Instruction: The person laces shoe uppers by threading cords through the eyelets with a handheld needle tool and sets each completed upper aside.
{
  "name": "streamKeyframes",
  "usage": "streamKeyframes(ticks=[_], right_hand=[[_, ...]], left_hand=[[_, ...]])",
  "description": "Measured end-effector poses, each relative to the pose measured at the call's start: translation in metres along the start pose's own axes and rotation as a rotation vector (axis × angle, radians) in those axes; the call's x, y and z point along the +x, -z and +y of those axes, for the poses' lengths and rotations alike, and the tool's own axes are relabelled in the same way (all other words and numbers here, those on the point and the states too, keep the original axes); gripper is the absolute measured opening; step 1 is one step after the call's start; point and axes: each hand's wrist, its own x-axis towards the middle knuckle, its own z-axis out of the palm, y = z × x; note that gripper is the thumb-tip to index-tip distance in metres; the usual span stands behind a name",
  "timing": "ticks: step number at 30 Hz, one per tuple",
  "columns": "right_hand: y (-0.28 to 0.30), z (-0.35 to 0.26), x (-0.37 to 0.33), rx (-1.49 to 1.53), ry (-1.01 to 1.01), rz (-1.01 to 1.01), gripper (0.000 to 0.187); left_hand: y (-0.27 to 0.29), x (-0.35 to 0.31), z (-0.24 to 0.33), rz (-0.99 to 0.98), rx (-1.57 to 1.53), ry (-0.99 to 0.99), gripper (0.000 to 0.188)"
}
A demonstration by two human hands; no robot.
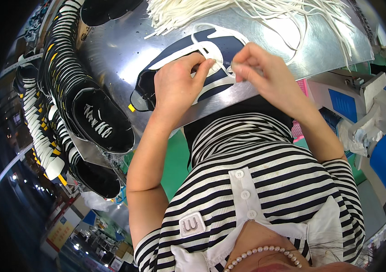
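Both hands pinching a thin white shoelace [214,63] over the navy-and-white shoe upper [188,63] on the steel table [116,50], left hand [174,84] and right hand [258,68] fingers pressed together; probably floppy, light, best gripped near the tip.

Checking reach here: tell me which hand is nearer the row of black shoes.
Left. The left hand rests on the navy shoe upper, beside the row of black shoes; the right hand is on the far side.
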Motion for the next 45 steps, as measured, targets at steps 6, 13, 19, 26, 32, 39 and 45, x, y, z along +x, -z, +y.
streamKeyframes(ticks=[6, 13, 19, 26, 32, 39, 45], right_hand=[[-0.001, -0.001, -0.006, -0.112, -0.073, -0.133, 0.016], [-0.006, 0.005, 0.002, -0.25, 0.016, -0.074, 0.015], [-0.036, 0.007, 0.007, -0.555, 0.084, -0.008, 0.016], [0.02, -0.021, -0.04, -0.379, 0.087, -0.129, 0.021], [0.083, 0.0, 0.008, 0.227, -0.095, 0.077, 0.028], [0.012, 0.009, 0.025, 0.174, -0.034, 0.13, 0.047], [-0.006, 0.002, 0.028, 0.046, 0.096, 0.175, 0.051]], left_hand=[[0.001, 0.002, -0.002, -0.036, -0.031, 0.027, 0.027], [0.0, -0.001, -0.013, -0.093, -0.211, -0.145, 0.022], [-0.008, -0.01, 0.002, -0.03, -0.093, -0.372, 0.024], [0.009, -0.036, -0.024, 0.323, 0.24, -0.55, 0.024], [0.01, -0.041, -0.01, 0.266, 0.176, -0.813, 0.024], [0.036, -0.008, -0.023, -0.651, -0.537, 0.184, 0.045], [0.029, 0.008, -0.019, -0.629, -0.859, 0.523, 0.026]])
